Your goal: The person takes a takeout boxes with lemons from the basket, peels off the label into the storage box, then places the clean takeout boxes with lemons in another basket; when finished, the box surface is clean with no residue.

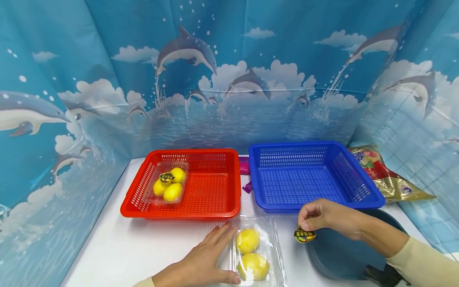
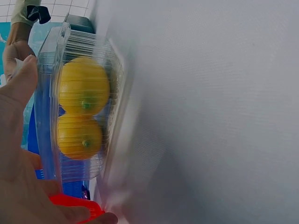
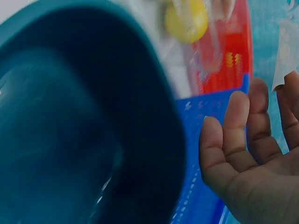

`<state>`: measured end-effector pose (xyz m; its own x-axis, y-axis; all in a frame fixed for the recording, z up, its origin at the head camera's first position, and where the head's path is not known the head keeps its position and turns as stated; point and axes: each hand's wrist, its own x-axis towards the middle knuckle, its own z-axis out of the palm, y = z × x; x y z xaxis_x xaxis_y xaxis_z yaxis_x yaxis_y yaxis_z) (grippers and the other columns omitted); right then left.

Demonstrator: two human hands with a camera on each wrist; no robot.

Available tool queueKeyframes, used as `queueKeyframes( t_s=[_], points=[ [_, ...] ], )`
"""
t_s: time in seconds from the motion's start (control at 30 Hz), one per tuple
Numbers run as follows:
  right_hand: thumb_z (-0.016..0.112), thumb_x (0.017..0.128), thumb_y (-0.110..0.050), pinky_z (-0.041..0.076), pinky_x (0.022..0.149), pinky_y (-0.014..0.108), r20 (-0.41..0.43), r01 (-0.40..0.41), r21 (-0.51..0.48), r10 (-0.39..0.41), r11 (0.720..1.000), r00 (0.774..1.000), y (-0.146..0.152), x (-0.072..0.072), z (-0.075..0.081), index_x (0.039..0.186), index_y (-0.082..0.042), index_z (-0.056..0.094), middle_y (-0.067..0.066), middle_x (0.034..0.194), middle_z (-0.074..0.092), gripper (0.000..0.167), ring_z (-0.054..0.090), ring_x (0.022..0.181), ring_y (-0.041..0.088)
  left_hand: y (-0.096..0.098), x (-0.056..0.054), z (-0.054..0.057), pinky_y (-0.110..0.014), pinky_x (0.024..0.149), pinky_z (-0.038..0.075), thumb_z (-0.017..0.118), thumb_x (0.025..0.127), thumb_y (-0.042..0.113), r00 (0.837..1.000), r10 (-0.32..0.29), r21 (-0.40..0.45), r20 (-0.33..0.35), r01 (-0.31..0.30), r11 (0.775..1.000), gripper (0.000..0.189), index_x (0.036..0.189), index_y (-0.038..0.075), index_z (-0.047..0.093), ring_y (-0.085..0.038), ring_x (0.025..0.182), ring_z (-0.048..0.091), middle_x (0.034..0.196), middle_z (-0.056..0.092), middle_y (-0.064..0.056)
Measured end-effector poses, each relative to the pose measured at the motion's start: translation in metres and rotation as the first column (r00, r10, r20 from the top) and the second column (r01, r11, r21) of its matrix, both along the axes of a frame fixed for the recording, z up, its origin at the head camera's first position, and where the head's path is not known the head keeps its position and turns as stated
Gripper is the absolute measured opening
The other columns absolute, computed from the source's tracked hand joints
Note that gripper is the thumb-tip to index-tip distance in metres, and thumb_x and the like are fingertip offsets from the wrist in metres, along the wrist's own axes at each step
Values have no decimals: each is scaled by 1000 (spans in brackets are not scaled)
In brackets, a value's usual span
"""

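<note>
A clear plastic box (image 1: 272, 249) with two yellow lemons (image 1: 253, 266) in it lies at the front middle of the white table. My left hand (image 1: 201, 259) is spread along the box's left side, fingers straight and thumb near its front corner. In the left wrist view, ribbed clear plastic covers the lemons (image 2: 84, 86). Between thumb and fingertips, my right hand (image 1: 331, 219) pinches a black and gold sticker (image 1: 305, 235), held up to the right of the box. Its pale back (image 3: 284, 53) shows in the right wrist view, where the other fingers are loosely bent.
A red basket (image 1: 211, 195) at back left holds a stickered box of lemons (image 1: 173, 192). Right of it stands a blue basket (image 1: 294, 185). Under my right forearm is a dark teal tub (image 1: 333, 259). Gold packaging (image 1: 394, 185) leans at far right; purple packets (image 1: 244, 166) lie between the baskets.
</note>
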<state>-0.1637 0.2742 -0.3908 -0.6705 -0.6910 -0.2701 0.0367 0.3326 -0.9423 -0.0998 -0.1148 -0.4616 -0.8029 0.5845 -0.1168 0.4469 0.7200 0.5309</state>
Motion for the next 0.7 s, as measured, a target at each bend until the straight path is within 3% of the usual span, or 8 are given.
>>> queueKeyframes(
  t_s=[0.47,0.7],
  points=[
    [56,103,-8,49,75,34,0,-42,-15,42,999,999,34,3,-14,103,6,64,-3,90,63,16,57,84,11,1,0,-1,-68,110,37,69,74,78,998,20,-17,52,-19,1000,117,165,35,10,-38,154,22,172,11,4],
    [57,103,-10,49,69,33,-50,-76,23,77,997,996,47,-1,-22,100,3,66,-2,87,61,16,57,80,10,1,0,-2,-68,108,39,65,77,80,1000,-9,-11,-3,9,1000,116,166,31,10,-41,153,24,172,11,1]
  ],
)
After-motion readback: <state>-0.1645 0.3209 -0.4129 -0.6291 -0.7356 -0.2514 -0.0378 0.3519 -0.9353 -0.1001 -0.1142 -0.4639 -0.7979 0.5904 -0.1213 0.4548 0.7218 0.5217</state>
